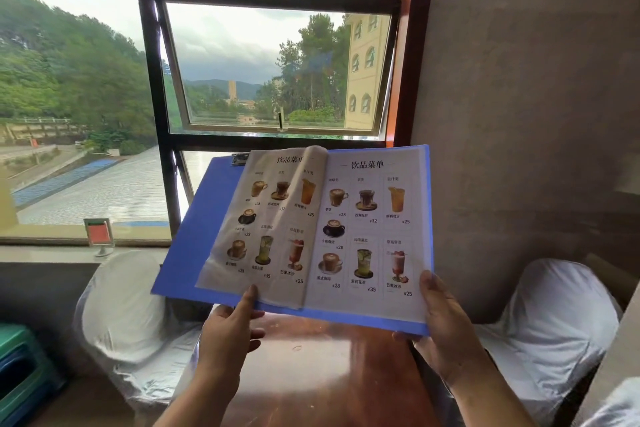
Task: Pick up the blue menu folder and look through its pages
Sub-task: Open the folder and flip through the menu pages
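Blue menu folder (194,239) held open in the air above the wooden worktop (311,374).

I see the left hand (230,329) clamped on the lower edge with the thumb on the left page; a page arches at the middle; the right page reads "饮品菜单", prices ¥28, ¥32, ¥25, ¥35; the right hand (446,326) is closed on the lower right corner.

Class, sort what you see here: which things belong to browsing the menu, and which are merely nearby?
Belongs to the job:
blue menu folder
left hand
right hand

Just nearby:
wooden table
covered chairs
small sign stand
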Motion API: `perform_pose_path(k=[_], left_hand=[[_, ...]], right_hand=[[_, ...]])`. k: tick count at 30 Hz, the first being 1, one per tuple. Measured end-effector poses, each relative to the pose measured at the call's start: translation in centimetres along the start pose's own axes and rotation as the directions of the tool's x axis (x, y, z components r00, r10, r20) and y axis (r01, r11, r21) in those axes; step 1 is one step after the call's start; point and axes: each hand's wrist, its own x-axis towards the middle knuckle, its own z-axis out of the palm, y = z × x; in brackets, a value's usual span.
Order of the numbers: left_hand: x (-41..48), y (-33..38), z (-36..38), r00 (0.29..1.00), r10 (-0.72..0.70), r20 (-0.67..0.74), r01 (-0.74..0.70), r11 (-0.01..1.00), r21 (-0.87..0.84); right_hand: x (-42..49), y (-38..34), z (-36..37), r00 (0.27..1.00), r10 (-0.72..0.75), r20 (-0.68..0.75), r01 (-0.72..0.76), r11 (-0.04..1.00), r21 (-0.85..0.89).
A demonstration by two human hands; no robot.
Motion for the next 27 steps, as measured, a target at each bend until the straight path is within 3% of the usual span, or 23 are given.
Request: perform_pose_path(k=[12, 14, 17, 20, 22, 23, 25, 27], left_hand=[[-0.4, 1.1, -0.1, 0.985, 0.170, -0.039, -0.171, 0.985, -0.014], [-0.8, 1.3, 0.1, 0.964, 0.257, -0.066, -0.257, 0.966, 0.010], [-1.9, 1.7, 0.9, 0.875, 0.482, -0.050, -0.480, 0.876, 0.048], [-2.3, 2.0, 1.1, 0.720, 0.674, 0.164, -0.691, 0.674, 0.262], [-2.5, 2.3, 0.8, 0.631, 0.643, 0.434, -0.776, 0.513, 0.366], [-2.6, 2.5, 0.8, 0.615, 0.613, 0.496, -0.788, 0.489, 0.373], [-2.8, 3.1, 1.1, 0.647, 0.615, 0.451, -0.762, 0.530, 0.372], [-2.7, 3.7, 1.6, 0.777, 0.569, 0.269, -0.629, 0.715, 0.307]], right_hand=[[0.9, -0.5, -0.4, 1.000, -0.007, -0.009, 0.007, 1.000, -0.018], [1.2, -0.5, -0.5, 1.000, 0.006, -0.014, -0.006, 1.000, -0.011], [1.3, -0.1, 0.0, 0.999, 0.036, -0.025, -0.036, 0.999, 0.021], [1.6, 1.1, 1.2, 0.998, 0.065, -0.022, -0.064, 0.998, 0.028], [1.6, 2.0, 1.6, 0.998, 0.047, -0.029, -0.046, 0.999, 0.028], [1.5, 2.2, 1.7, 0.998, 0.046, -0.042, -0.045, 0.998, 0.036], [1.2, 2.2, 2.0, 1.000, 0.013, 0.001, -0.013, 1.000, 0.024], [1.1, 1.7, 2.3, 0.999, -0.031, 0.025, 0.032, 0.999, -0.035]])
